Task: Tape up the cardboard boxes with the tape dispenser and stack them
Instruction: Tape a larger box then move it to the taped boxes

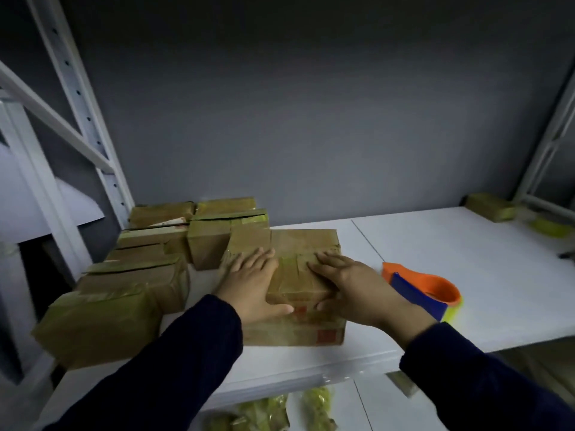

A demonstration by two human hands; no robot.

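Lying on the white counter (435, 244) with its long axis running away from the person, the cardboard box (289, 275) sits directly under both hands. The left hand (249, 284) and right hand (345, 287) rest flat and spread on its taped top, thumbs hooked over the near edge, gripping nothing else. Just right of it, nearer the right hand, lies the tape dispenser (423, 289). Taped boxes (140, 275) crowd the left side.

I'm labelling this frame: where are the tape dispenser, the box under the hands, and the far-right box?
Tape dispenser (426, 287): head view, orange body.
Box under hands (295, 275): head view, taped top.
Far-right box (490, 206): head view, top face.
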